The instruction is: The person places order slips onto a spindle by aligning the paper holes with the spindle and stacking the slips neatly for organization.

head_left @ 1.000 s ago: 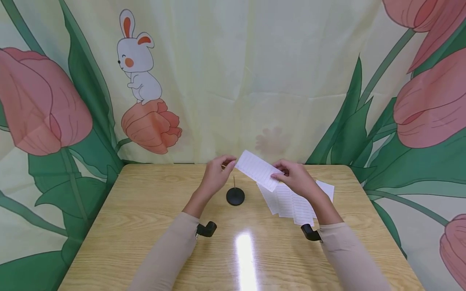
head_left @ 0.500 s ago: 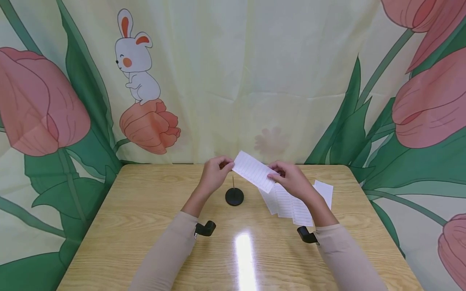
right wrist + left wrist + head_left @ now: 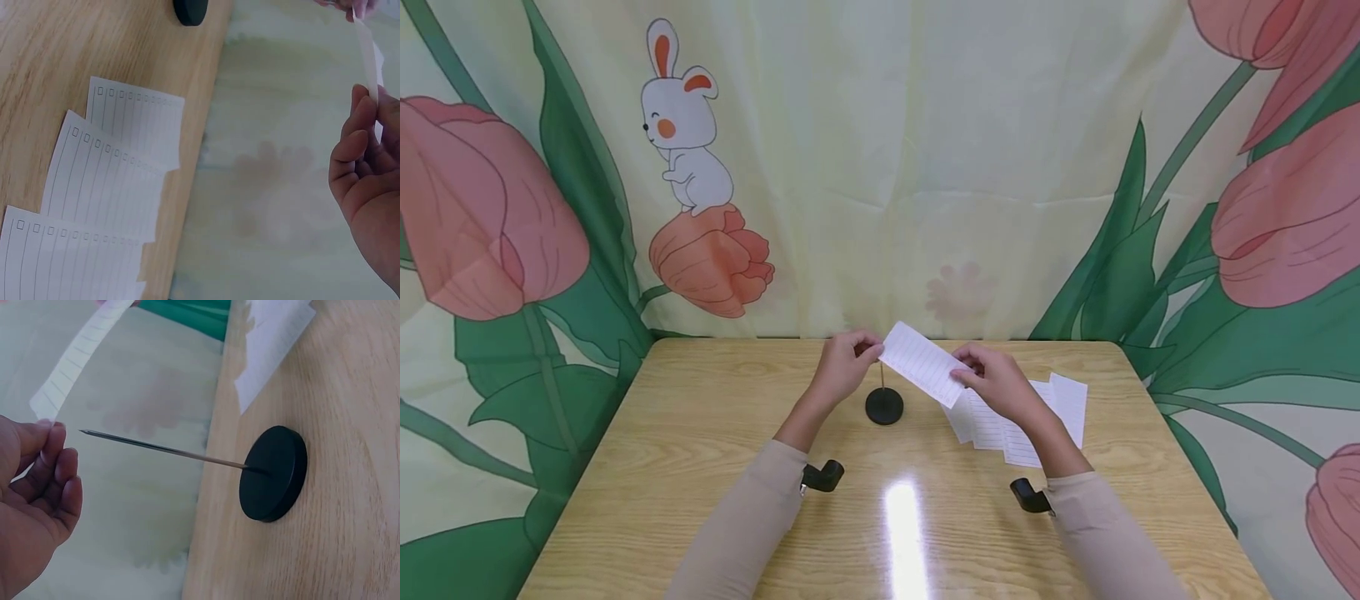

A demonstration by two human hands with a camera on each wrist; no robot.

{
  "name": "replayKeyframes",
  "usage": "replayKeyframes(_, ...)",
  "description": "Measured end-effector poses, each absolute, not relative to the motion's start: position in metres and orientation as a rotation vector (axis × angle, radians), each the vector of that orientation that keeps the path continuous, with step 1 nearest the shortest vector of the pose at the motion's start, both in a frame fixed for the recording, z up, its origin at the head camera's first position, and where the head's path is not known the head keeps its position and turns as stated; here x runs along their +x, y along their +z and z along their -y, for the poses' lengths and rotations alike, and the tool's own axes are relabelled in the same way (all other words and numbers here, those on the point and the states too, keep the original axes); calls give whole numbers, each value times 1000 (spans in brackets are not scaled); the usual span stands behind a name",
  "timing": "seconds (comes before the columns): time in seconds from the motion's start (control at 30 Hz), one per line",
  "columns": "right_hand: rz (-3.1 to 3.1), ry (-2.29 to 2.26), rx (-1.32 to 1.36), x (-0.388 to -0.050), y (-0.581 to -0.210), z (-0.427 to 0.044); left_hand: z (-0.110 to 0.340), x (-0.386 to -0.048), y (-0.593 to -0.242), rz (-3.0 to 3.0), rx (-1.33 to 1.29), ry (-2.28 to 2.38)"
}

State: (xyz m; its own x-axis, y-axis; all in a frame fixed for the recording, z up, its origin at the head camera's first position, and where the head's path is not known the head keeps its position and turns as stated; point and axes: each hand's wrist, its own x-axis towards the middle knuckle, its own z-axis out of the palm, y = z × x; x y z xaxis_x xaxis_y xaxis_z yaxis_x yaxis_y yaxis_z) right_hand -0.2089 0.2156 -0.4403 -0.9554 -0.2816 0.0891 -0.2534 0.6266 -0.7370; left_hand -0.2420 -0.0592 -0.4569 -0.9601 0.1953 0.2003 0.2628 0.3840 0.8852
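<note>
Both hands hold one lined white slip (image 3: 925,363) up above the table. Thumb and fingers of my left hand (image 3: 841,368) pinch its left end; my right hand (image 3: 1000,385) pinches its right end. Below the slip stands a thin metal spike (image 3: 165,450) on a round black base (image 3: 884,406). In the left wrist view the spike's tip is bare, a little apart from the left fingertips, and the slip (image 3: 78,359) is beyond them. The right wrist view has the slip (image 3: 370,62) nearly edge-on between both hands.
Several lined slips (image 3: 1022,446) overlap on the wooden table (image 3: 700,467) to the right of the base, partly under the right hand and forearm. A curtain (image 3: 850,167) printed with tulips and a rabbit hangs behind the table's back edge.
The slip and the right hand have come down slightly, bringing the slip lower over the spike. The left hand has also lowered a little. Both still pinch the slip.
</note>
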Motion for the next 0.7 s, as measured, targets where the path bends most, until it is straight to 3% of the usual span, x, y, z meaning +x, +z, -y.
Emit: replayKeyframes(0.7,-2784,-1263,-435,-210,-448,-216,56,-243,-465,2609,-364,-1691)
